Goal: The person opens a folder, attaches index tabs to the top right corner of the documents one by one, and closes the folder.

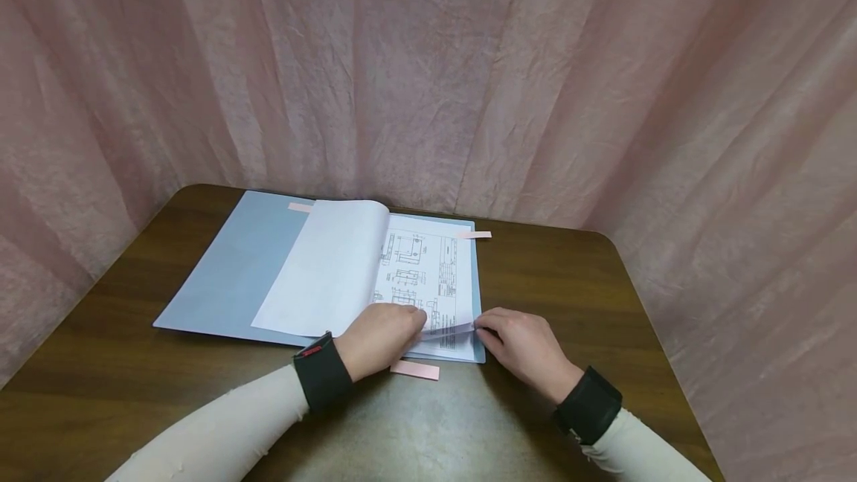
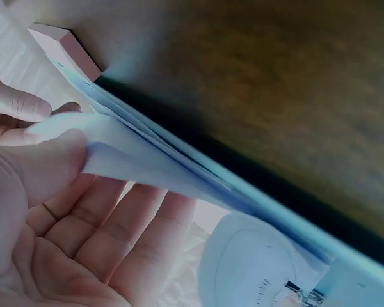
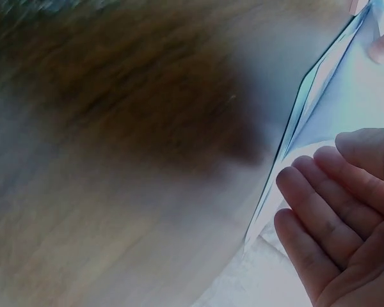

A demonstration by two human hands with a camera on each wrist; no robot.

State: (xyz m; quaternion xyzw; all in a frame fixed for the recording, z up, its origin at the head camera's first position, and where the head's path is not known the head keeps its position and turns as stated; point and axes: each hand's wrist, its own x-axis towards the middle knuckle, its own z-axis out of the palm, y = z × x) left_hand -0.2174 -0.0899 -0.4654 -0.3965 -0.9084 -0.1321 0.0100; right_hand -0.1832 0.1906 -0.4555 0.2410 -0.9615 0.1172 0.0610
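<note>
Across the dark wood-grained table (image 1: 556,281), an opened blue folder (image 1: 214,274) lies flat before a crinkled pink curtain (image 1: 428,73), with paper stacked inside. One blank white page (image 1: 321,266) curls over to the left, its bend smooth and rounded, hiding part of the folder's inner face. Beneath and to the right shows a technical drawing sheet (image 1: 408,259), its lettering too small to read and its lower part covered by the left hand (image 1: 382,329). That hand pinches a thin, bowed sheet (image 1: 451,332) near the folder's near edge, while the right hand (image 1: 522,344) pinches its corner between thumb and fingers at the right edge. Pale pink paper strips (image 1: 415,370) stick out around the folder. Black wristbands (image 1: 589,405) circle both wrists; the white sleeves (image 1: 228,422) are cut off below. Tabletop detail blurs in the right wrist view.
</note>
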